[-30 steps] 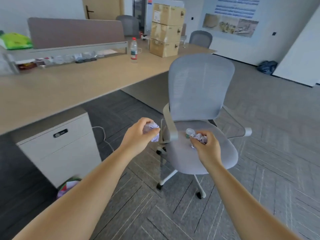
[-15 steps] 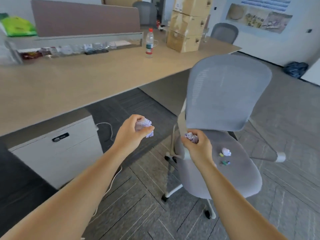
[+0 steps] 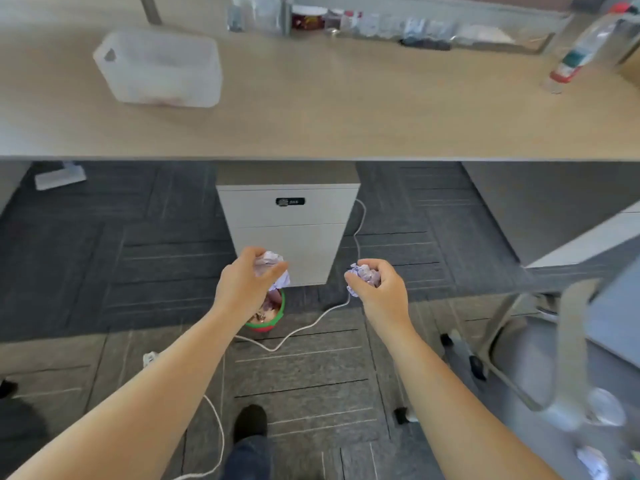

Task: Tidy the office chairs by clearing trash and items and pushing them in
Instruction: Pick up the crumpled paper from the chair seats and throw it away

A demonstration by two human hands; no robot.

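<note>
Under left hand [image 3: 247, 287], bin [image 3: 268, 315] holds trash.

Bench [image 3: 346, 126] spans the top, with a plastic tub [image 3: 159, 69] on its left and a bottle [image 3: 585, 51] at far right. Drawer cabinet [image 3: 287, 230] sits under the bench, centre. Small bin [image 3: 273, 317] on the floor just before the cabinet, under the left hand [image 3: 246, 289]. Right hand [image 3: 377, 289] right of it. Cable [image 3: 311, 323] runs on the floor between. Chair [image 3: 568, 358] at right.
</note>
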